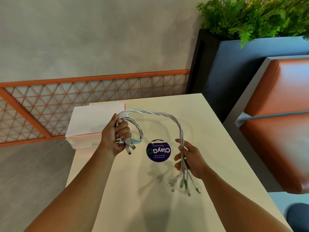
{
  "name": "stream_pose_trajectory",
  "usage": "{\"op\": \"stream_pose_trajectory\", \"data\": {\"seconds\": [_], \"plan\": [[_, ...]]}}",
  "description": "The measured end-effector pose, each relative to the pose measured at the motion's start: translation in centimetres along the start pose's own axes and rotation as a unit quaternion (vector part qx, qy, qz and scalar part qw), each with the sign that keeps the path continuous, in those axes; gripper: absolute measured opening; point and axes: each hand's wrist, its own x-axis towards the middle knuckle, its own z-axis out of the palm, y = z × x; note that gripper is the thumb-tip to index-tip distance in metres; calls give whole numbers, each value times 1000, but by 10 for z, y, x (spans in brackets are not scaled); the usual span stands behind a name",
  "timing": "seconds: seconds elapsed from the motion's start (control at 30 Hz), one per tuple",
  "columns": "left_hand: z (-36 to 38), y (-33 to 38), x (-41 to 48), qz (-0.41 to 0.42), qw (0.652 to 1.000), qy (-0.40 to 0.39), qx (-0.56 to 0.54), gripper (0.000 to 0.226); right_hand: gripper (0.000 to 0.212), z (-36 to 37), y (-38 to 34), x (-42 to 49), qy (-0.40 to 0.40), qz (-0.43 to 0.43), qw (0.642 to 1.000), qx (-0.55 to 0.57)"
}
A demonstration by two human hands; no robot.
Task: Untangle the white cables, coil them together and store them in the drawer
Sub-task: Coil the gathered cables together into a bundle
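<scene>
Head view, looking down over both forearms at a pale table [209, 118]. Held clear above the middle of the table: white cables [160, 113], gathered into one twisted bundle, arching from one hand across to the other. Left hand [117, 137] clenched around a small loop of the bundle, metal USB plugs [124, 144] sticking out below the fist; probably gripped this tight to keep the first turn of the coil from springing open. Right hand [190, 159] curled only loosely about the bundle further along, fingers half spread, the thin connector ends [185, 185] dangling free beneath the palm and blurred; likely kept slack so the strands could slide through while being fed toward the loop. Judged from the even twist along the arch: untangling largely done, coiling just begun, most of the length not yet wound. Below the cables, on the table between the hands, a round purple sticker [158, 151]. At the far left corner of the table, a white box-like unit [93, 121] with pinkish edges, possibly the drawer, though no front or handle visible to confirm. Beyond the right edge, an orange padded bench [280, 114]; behind it, a planter with green ferns [254, 15].
</scene>
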Motion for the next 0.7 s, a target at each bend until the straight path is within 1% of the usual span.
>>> {"op": "stream_pose_trajectory", "data": {"seconds": [0.07,0.1,0.17,0.27,0.4,0.5,0.63,0.7], "plan": [[0,-1,1,-1,1000,-1,-4,41,25,2,1,2,25,-14,999,-29],[0,-1,1,-1,1000,-1,-4,41,25,2,2,3,39,-18,999,-27],[0,-2,2,-1,1000,2,1,41,24,2,2,6,75,-11,997,6],[-2,-3,3,-3,1000,7,3,41,33,0,-1,7,111,22,992,57],[-4,-3,3,-5,1000,7,-1,43,39,-3,-5,11,73,62,976,196],[-3,-3,3,-5,1000,8,2,44,35,-3,-7,13,47,54,964,255],[-5,-3,4,-7,1000,10,-5,45,30,1,-16,12,19,-4,966,260],[-6,-6,4,-8,1000,12,0,44,26,3,-22,9,2,-32,978,206]]}}
